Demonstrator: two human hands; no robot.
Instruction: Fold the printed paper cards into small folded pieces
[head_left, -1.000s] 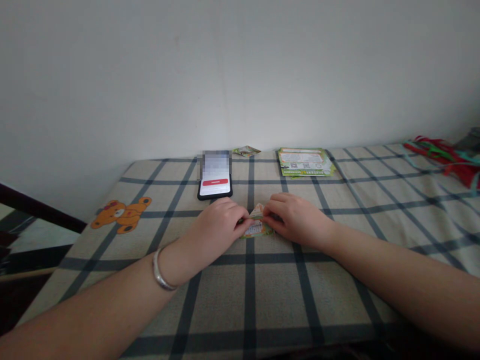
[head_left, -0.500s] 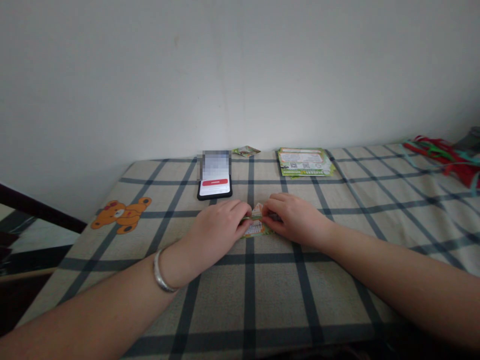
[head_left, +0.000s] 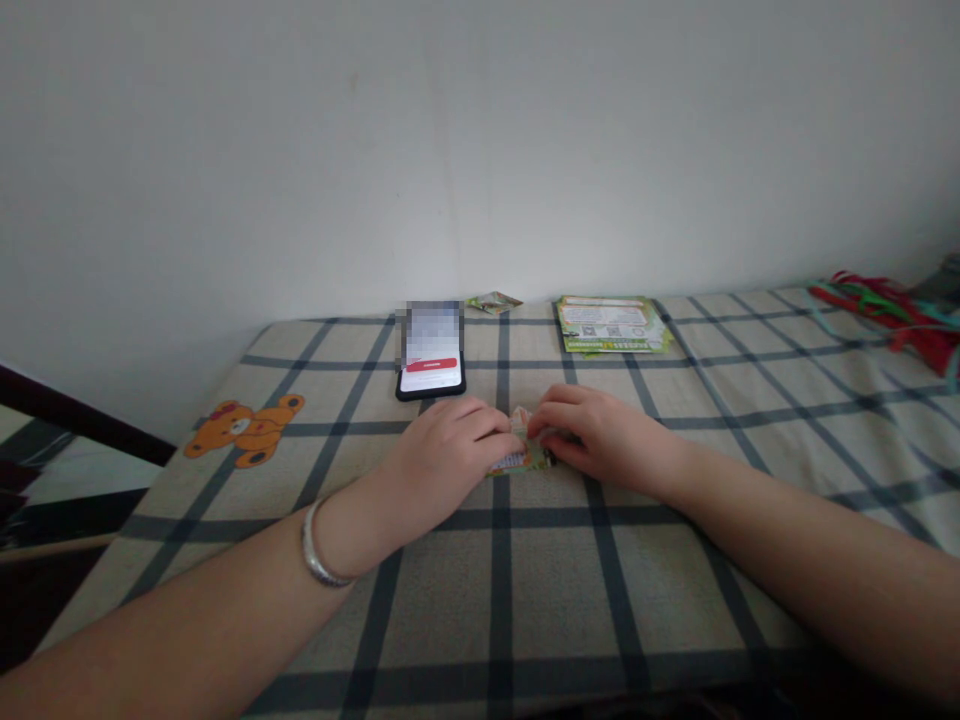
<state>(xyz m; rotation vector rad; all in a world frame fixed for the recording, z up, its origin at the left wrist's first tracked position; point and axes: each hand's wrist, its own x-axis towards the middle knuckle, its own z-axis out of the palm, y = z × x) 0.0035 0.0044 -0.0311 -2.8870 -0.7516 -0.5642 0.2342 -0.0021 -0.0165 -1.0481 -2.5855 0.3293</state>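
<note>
A small folded piece of printed paper (head_left: 517, 458), green and orange, lies on the checked cloth (head_left: 525, 580) in front of me. My left hand (head_left: 442, 455) pinches its left side, fingers closed over it; a silver bangle (head_left: 319, 550) sits on that wrist. My right hand (head_left: 600, 435) pinches the paper's right side with its fingertips pressed together. The two hands almost touch above the paper, and most of the paper is hidden under them.
A black phone (head_left: 430, 352) with a lit screen lies just beyond my hands. A stack of green printed sheets (head_left: 611, 324) and a small folded paper (head_left: 492, 300) lie by the wall. Red and green ribbons (head_left: 892, 310) lie at the far right. An orange bear print (head_left: 244, 428) is at left.
My left hand's fingers have crept to the right over the paper, closing the gap to my right hand. Less of the paper shows now.
</note>
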